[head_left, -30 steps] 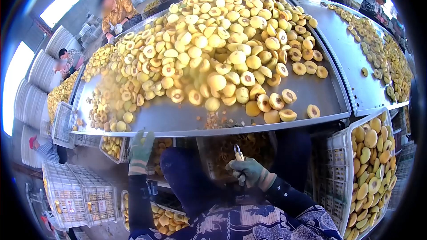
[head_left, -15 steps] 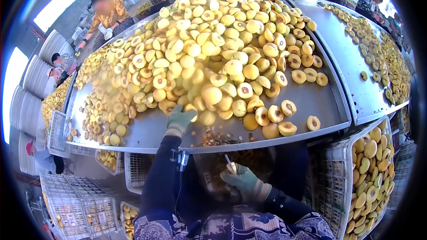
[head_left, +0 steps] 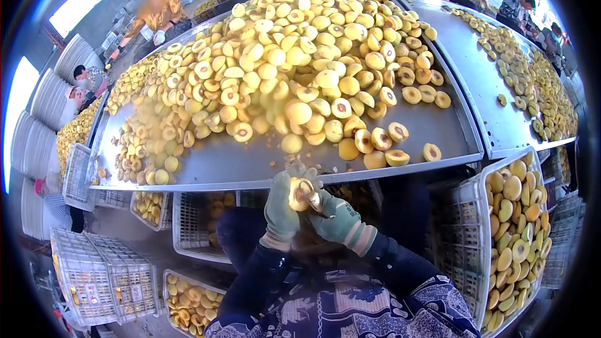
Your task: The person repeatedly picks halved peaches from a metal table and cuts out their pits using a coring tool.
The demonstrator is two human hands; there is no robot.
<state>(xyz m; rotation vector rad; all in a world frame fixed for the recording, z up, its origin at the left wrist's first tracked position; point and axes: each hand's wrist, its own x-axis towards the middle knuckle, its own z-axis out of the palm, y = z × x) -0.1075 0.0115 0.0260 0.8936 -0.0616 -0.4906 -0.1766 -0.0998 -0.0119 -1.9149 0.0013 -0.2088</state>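
Observation:
My left hand (head_left: 281,209), in a green glove, grips a halved yellow fruit (head_left: 301,194) with its brown centre facing up, just in front of the table's near edge. From the right, my gloved right hand (head_left: 339,216) holds a small pitting tool (head_left: 317,203) against the cut face of that fruit; its tip is hidden. Beyond both hands, a large heap of halved fruit (head_left: 294,56) covers much of the metal table (head_left: 244,166). Small scraps lie near the table's front edge.
A crate of fruit halves (head_left: 479,238) stands at the right, and another (head_left: 166,300) at lower left. Stacked white crates (head_left: 103,278) are farther left. A second metal table (head_left: 466,81) holds more fruit. Several people sit around the tables, one in an orange top (head_left: 164,12).
My left hand reached to the heap, then came back to my right hand with a fruit half. The tool in my right hand is now against it.

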